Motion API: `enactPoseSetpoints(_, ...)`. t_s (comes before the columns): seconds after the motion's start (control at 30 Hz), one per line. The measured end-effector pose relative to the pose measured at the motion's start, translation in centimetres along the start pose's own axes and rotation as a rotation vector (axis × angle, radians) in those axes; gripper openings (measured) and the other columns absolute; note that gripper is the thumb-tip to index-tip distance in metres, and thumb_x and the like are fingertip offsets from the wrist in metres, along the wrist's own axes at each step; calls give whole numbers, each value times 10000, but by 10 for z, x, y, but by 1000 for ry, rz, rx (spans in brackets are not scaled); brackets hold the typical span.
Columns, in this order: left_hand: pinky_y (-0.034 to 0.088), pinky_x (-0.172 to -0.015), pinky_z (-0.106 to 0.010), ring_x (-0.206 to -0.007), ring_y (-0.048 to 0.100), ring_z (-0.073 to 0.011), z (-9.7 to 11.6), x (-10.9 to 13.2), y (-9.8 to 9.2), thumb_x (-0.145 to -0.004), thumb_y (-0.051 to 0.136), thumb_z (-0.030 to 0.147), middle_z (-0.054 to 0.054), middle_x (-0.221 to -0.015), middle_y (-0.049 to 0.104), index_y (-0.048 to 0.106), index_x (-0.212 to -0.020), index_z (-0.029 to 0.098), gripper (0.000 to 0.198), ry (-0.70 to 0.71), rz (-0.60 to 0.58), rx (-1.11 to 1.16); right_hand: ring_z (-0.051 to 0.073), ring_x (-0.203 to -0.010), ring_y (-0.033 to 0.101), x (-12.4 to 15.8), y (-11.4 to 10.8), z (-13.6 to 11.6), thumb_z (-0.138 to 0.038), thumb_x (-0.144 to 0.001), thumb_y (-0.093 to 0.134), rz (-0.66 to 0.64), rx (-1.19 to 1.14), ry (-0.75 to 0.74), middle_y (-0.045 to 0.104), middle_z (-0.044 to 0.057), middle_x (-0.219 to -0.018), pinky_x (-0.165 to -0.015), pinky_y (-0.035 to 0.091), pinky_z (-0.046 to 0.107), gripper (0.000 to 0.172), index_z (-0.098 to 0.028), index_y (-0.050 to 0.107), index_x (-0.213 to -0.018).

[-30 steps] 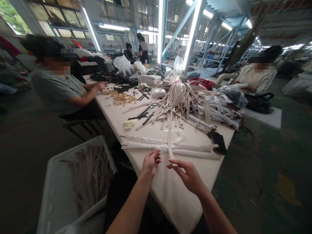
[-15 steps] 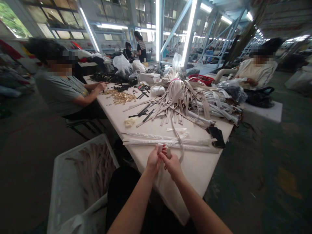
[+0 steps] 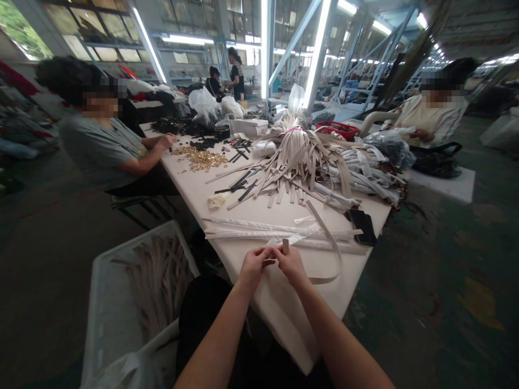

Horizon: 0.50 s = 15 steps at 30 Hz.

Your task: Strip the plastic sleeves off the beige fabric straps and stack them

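Beige strap (image 3: 336, 253) is at my hands, a flat woven length looping out past the right hand and lying on the white table (image 3: 284, 319), its far end up by the wrapped strips. Left hand (image 3: 253, 265) is closed in a pinch on something thin and pale; the fingers hide what exactly. Right hand (image 3: 290, 265) is closed too, gripping the strap near a short tab (image 3: 286, 246) standing up above the fingers. Where the strap meets the fingers is hidden, so I can't make out how it's folded. A thin white strip (image 3: 294, 236) lies just past the hands, over long white-wrapped strips (image 3: 263, 229).

Farther up is a big bundle of beige straps (image 3: 295, 162), tied at the top with a pink band (image 3: 292, 136), loose ends fanned over the table. A black phone (image 3: 363, 227) sits at the table edge. Gold metal fittings (image 3: 198, 160) lie in a heap by a co-worker's hand (image 3: 167, 141), too small to tell apart. Below left, a white plastic bin (image 3: 121, 259) holds more straps (image 3: 159, 283), partly cut off by the frame.
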<state>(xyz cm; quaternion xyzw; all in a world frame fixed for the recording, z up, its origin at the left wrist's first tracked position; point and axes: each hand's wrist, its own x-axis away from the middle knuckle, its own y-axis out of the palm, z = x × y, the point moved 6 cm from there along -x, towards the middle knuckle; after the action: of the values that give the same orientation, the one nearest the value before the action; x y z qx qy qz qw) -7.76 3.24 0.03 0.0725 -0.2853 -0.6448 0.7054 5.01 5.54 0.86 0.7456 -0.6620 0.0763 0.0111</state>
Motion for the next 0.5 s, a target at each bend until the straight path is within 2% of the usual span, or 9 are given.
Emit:
enactPoseSetpoints(0.07, 527, -661, -275, -734, 662, -181, -2, -7, -7, -652, 867, 352, -133, -845, 727, 762, -839, 84, 343, 18, 74, 4, 93, -433, 444, -1, 1, 6, -551, -812, 615, -26, -55, 60, 598, 6, -612, -399, 337, 210, 409, -147, 652, -761)
enactPoseSetpoints(0.2, 493, -591, -226, -628, 614, -121, -2, -19, -18, -582, 909, 341, -74, -708, 679, 727, -743, 85, 353, 61, 235, 107, 54, -400, 344, 6, 8, 15, -516, -860, 560, -91, -262, 148, 552, -50, -679, -350, 277, 162, 346, -194, 572, -985)
enactPoseSetpoints(0.27, 498, -596, -224, -601, 593, -105, 0, -23, -19, -560, 922, 336, -49, -674, 651, 709, -727, 86, 369, 81, 276, 175, 58, -426, 391, 10, 13, 14, -500, -867, 555, -113, -303, 108, 561, -40, -717, -366, 328, 159, 340, -195, 574, -1015)
enactPoseSetpoints(0.37, 503, -578, -232, -576, 576, -105, 1, -26, -17, -550, 927, 350, -33, -651, 625, 676, -701, 93, 390, 96, 273, 233, 109, -503, 548, 15, 23, 12, -584, -868, 539, -159, -250, 43, 599, -4, -690, -463, 476, 215, 433, -166, 616, -950)
enactPoseSetpoints(0.5, 445, -484, -202, -554, 569, -105, -3, -27, -16, -551, 924, 376, -28, -652, 621, 653, -718, 104, 418, 63, 306, 225, 146, -457, 599, 16, 38, 16, -685, -882, 455, -294, -202, 109, 602, -11, -532, -477, 486, 237, 547, -162, 613, -902)
